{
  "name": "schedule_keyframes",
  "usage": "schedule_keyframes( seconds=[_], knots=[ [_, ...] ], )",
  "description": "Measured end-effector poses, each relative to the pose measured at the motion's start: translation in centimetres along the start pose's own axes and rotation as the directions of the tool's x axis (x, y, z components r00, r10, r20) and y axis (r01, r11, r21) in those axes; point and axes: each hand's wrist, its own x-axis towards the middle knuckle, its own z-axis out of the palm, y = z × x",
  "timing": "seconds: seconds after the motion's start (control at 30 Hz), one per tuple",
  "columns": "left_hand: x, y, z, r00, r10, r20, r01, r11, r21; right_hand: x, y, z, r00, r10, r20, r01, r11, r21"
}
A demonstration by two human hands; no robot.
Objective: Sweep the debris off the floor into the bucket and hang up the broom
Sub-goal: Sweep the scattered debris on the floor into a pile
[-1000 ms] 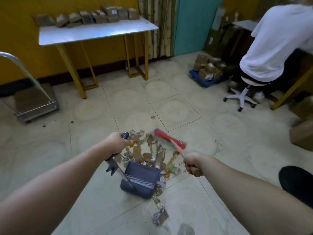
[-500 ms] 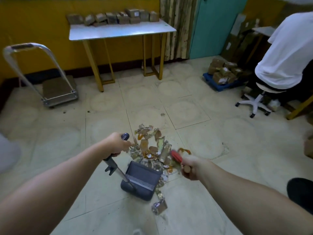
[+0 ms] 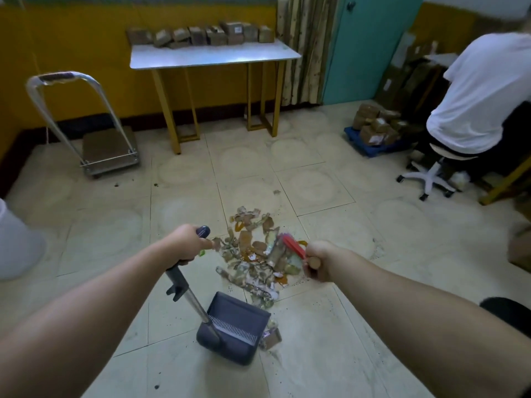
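Note:
A pile of brown and orange debris (image 3: 253,248) lies on the tiled floor in front of me. My left hand (image 3: 188,242) grips the top of the long handle of a dark blue dustpan (image 3: 234,326), whose pan stands on the floor just below the pile. My right hand (image 3: 317,261) grips the wooden handle of a red broom (image 3: 291,245). The broom's head is over the right side of the pile. One scrap (image 3: 271,337) lies beside the pan's right edge.
A white bucket (image 3: 14,245) shows at the left edge. A metal hand trolley (image 3: 86,133) stands at the back left, and a white table (image 3: 212,57) with parcels by the yellow wall. A person in white sits on a stool (image 3: 431,179) at right, near a blue pallet (image 3: 376,145).
The broom's head has come in from beyond the pile toward me and the pan. The view has shifted, and the debris is bunched closer to the dustpan.

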Motion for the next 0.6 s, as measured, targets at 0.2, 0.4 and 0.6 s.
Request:
schedule_keyframes(
  seconds=[0.2,0.4,0.6],
  knots=[
    [-1.9,-3.5,-1.5,0.998,0.038,0.05,-0.04,0.998,0.038,-2.8,1.4,2.9,0.996,-0.07,0.063,0.058,0.983,0.175],
    [-3.5,-7.1,-2.9,0.995,0.061,0.073,-0.064,0.997,0.045,-3.9,2.7,6.3,0.979,-0.153,0.138,0.152,0.988,0.017],
    [-4.0,-9.7,-4.1,0.999,0.03,0.034,-0.029,0.999,-0.044,-2.7,2.1,8.5,0.858,-0.485,0.171,0.441,0.524,-0.729]
  ],
)
